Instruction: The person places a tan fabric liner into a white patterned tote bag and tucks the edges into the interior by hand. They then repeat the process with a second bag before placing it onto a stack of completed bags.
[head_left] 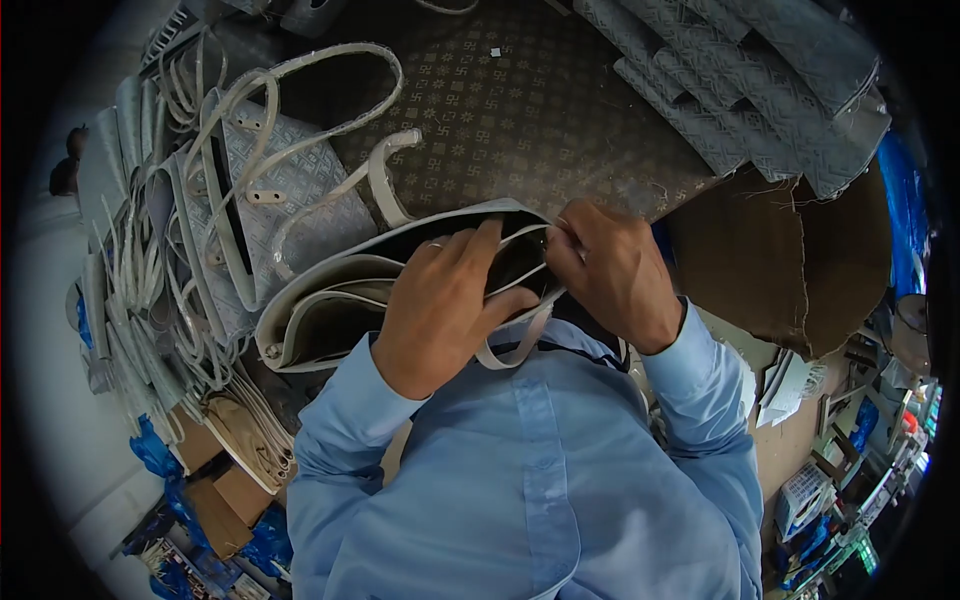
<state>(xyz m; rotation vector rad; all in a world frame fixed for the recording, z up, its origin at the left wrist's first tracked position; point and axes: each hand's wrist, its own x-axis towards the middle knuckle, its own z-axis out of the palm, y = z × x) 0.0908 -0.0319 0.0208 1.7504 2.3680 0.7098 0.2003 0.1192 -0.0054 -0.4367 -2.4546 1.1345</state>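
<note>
A pale grey-white handbag [310,290] lies tilted on its side against my front, its mouth open toward me. Pale inner dividers split its dark inside. My left hand [440,305], with a ring on one finger, reaches over the mouth. Its fingers stretch into the bag, and the thumb stands apart near a divider edge. At the bag's right end, my right hand [610,270] is closed, thumb and fingers pinching the rim corner. What lies between those fingertips is hidden. A strap loop [522,350] hangs from the near side below the hands.
Patterned grey bags with straps [310,180] are heaped at the left. Stacked grey patterned pieces [750,80] lie at the upper right of the brown patterned surface [480,120]. A torn-edged cardboard box [770,260] stands right of my hand. Cardboard and blue plastic [265,540] lie lower left.
</note>
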